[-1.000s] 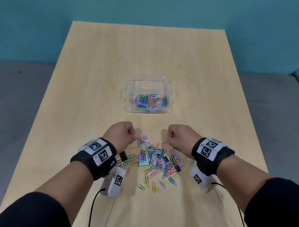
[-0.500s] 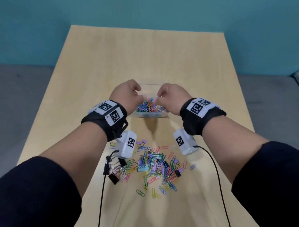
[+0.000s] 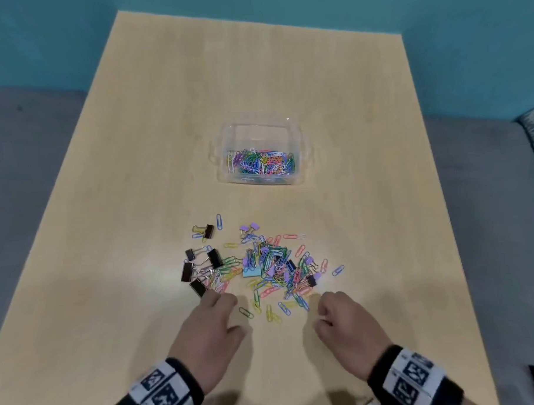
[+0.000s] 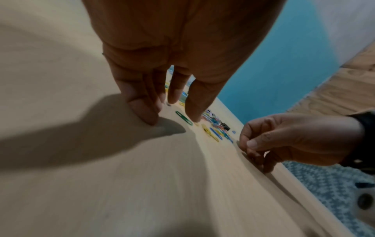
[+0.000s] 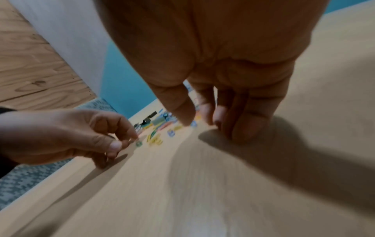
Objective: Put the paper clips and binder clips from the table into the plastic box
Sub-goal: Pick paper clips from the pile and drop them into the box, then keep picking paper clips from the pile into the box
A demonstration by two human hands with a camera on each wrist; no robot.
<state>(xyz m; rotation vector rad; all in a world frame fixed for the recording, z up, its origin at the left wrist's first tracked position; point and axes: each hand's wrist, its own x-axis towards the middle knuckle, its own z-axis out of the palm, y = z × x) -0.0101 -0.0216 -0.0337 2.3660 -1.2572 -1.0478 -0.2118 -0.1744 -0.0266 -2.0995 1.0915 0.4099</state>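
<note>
- A pale wooden table (image 3: 165, 145) fills the scene, and the person's hands sit low over its near part.
- The clear plastic box (image 3: 262, 150) stands well beyond both hands, past the loose pile, with coloured paper clips already inside.
- The pile of paper clips (image 3: 274, 269) lies just ahead of the fingertips, between the hands and the box.
- Black binder clips (image 3: 201, 266) cluster just ahead of the left hand, at the pile's left edge.
- The left hand (image 3: 208, 330) has fingers curled down to the tabletop beside a green paper clip (image 4: 183, 117); it grasps nothing visible.
- The right hand (image 3: 344, 324) is loosely curled, thumb near forefinger, at the pile's near right edge; nothing shows between its fingers.
- Half a second ago both hands were over the box; they have since drawn back to the pile's near side.
</note>
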